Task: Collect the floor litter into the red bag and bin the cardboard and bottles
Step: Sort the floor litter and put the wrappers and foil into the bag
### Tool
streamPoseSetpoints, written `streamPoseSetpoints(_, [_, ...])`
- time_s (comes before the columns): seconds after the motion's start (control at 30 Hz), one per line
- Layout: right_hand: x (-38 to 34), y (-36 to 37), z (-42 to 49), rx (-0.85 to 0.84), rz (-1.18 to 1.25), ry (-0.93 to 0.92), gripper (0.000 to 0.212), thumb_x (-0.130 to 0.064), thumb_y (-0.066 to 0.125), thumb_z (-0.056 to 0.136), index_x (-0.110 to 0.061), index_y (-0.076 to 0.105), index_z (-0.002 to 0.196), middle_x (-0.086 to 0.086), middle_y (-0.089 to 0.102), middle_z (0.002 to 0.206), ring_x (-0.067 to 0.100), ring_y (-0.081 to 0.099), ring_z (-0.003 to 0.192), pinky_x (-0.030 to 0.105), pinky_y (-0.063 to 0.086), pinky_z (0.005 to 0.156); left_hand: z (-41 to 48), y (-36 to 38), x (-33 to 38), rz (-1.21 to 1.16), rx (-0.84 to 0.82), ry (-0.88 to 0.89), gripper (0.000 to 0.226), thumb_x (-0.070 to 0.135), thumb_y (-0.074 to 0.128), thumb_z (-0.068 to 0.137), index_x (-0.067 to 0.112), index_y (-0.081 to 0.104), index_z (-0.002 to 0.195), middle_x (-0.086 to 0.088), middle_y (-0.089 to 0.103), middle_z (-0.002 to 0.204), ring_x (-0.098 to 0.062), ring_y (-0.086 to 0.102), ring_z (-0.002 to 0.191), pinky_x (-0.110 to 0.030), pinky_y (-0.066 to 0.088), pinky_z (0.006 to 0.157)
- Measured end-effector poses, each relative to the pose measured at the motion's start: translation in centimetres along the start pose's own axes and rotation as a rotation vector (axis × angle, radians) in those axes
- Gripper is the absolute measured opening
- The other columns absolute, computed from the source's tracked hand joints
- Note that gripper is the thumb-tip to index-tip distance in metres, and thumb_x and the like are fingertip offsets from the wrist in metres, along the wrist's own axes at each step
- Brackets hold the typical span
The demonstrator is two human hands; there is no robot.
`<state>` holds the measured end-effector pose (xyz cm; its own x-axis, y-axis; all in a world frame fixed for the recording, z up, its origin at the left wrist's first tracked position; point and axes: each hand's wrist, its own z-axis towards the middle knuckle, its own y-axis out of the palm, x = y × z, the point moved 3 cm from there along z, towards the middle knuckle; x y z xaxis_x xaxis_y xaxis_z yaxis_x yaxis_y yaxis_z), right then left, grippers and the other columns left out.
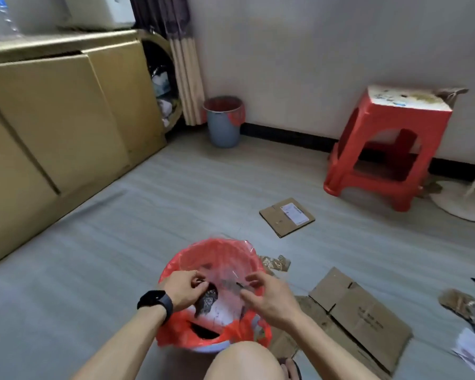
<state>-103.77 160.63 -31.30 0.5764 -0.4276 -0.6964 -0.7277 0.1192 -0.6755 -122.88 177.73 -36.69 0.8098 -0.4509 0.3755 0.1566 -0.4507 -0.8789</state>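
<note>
Crouched, bare knee (244,363) just below the hands. Left hand (181,293), black wristwatch (155,300) on it, and right hand (270,300) both sit over the mouth of the thin red plastic bag (211,250), which lines a pale round tub directly under them. Fingers of both hands are curled, thumb to forefinger. Each appears to pinch one end of a crumpled clear plastic wrapper (226,275) stretched between them; it is blurred, so the exact hold is uncertain. In the bag beneath the hands: dark printed scrap (207,298) on white paper. Judgement: litter-collecting step in hand, wrapper about to go in. Next move calls for lowering it below the rim, letting go with both hands, and likely a push down, since light film may spring back out. On the floor just right of the right hand: flattened brown cardboard box (359,314). Just beyond that hand, beside the bag: torn brown patterned scrap (274,263). Well to the right: crumpled brownish wrapper (461,304) and loose white paper (469,349). Farther beyond the hands: small flat brown cardboard sheet with a white label (287,216). Far off by the wall: blue-grey round bin with a red liner (222,127) and red plastic stool (390,149). The bin is well apart from the hands, so the cardboard will need carrying over. No bottle seen on the floor.
</note>
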Motion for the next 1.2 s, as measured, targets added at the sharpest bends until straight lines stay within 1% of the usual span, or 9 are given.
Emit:
streamPoseSetpoints(0.17, [1.1,2.4,1.8,0.199,-0.081,0.010,0.045,-0.047,0.056,0.091,-0.032,0.050,0.133,-0.006,0.054,0.124,0.016,0.060,0.109,0.038,0.052,0.091,-0.5,-1.7,0.4,0.119,0.496,0.169,0.037,0.059,0.048,0.082,0.035,0.069,0.100,0.011,0.060,0.100,-0.017,0.063,0.091,-0.034,0.054,0.064])
streamPoseSetpoints(0.27, [1.9,2.3,2.6,0.366,0.032,0.053,0.070,-0.046,0.068,0.087,-0.025,0.035,0.145,0.001,0.039,0.135,0.023,0.055,0.117,0.041,0.050,0.094,0.0,-3.4,0.3,0.144,0.706,0.119,0.065,0.048,0.071,0.076,0.033,0.051,0.135,-0.003,0.046,0.135,-0.027,0.052,0.108,-0.044,0.051,0.080])
streamPoseSetpoints(0.4, [2.0,1.5,4.9,0.289,0.167,0.110,0.094,-0.041,0.075,0.085,-0.026,0.015,0.157,0.004,0.046,0.143,0.024,0.046,0.132,0.043,0.044,0.105,2.2,-3.8,-0.6,-0.269,0.393,-0.057,0.069,0.043,0.070,0.080,0.042,0.040,0.143,0.004,0.069,0.110,-0.025,0.064,0.103,-0.037,0.053,0.085])
streamPoseSetpoints(0.53, [1.2,1.1,5.8,0.278,0.116,0.050,0.036,-0.021,0.065,0.090,-0.029,0.066,0.125,-0.008,0.071,0.099,0.014,0.065,0.094,0.037,0.053,0.091,1.2,-3.2,0.8,-0.263,0.397,0.106,0.020,0.048,0.065,0.082,0.053,0.070,0.101,0.026,0.072,0.094,0.001,0.069,0.087,-0.026,0.057,0.074])
streamPoseSetpoints(0.7, [0.4,2.8,3.1,0.383,-0.045,-0.212,0.014,-0.017,0.068,0.091,-0.026,0.076,0.097,-0.009,0.068,0.098,0.010,0.059,0.085,0.031,0.053,0.072,-0.2,-2.5,2.2,0.000,0.599,0.534,0.015,0.020,0.072,0.080,0.033,0.075,0.086,0.017,0.073,0.103,-0.012,0.068,0.089,-0.025,0.056,0.068])
streamPoseSetpoints(0.77, [0.8,3.9,1.8,0.326,-0.323,-0.321,0.010,-0.024,0.072,0.083,-0.032,0.075,0.088,-0.012,0.068,0.100,0.015,0.058,0.089,0.032,0.052,0.066,-0.2,-1.2,1.6,0.242,0.424,0.674,0.015,0.017,0.071,0.074,0.030,0.073,0.080,0.007,0.069,0.120,-0.021,0.068,0.102,-0.033,0.058,0.081])
streamPoseSetpoints(0.9, [2.4,6.6,0.6,0.060,-0.746,-0.331,0.012,-0.041,0.070,0.066,-0.035,0.076,0.075,-0.016,0.065,0.128,0.021,0.055,0.114,0.041,0.048,0.088,-0.8,1.2,-0.6,0.296,-0.184,0.219,0.017,0.030,0.057,0.073,0.041,0.066,0.082,0.011,0.043,0.153,-0.021,0.041,0.139,-0.038,0.040,0.109])
streamPoseSetpoints(1.03, [1.4,7.3,1.5,-0.229,-0.822,-0.316,0.033,-0.027,0.048,0.091,-0.026,0.069,0.117,-0.015,0.051,0.143,0.024,0.033,0.138,0.061,0.012,0.112,-1.0,1.3,0.4,-0.429,-0.167,-0.079,0.033,0.039,0.053,0.063,0.025,0.047,0.092,0.005,0.066,0.082,-0.024,0.062,0.086,-0.044,0.048,0.086])
streamPoseSetpoints(1.2, [0.5,8.2,3.1,-0.351,-0.836,-0.311,0.035,-0.029,0.046,0.094,-0.025,0.065,0.124,-0.010,0.058,0.138,0.021,0.026,0.145,0.064,-0.002,0.113,-0.2,4.0,3.0,-0.246,-0.203,0.018,0.058,0.064,0.043,0.092,0.046,0.035,0.146,0.005,0.038,0.154,-0.020,0.033,0.144,-0.037,0.028,0.117])
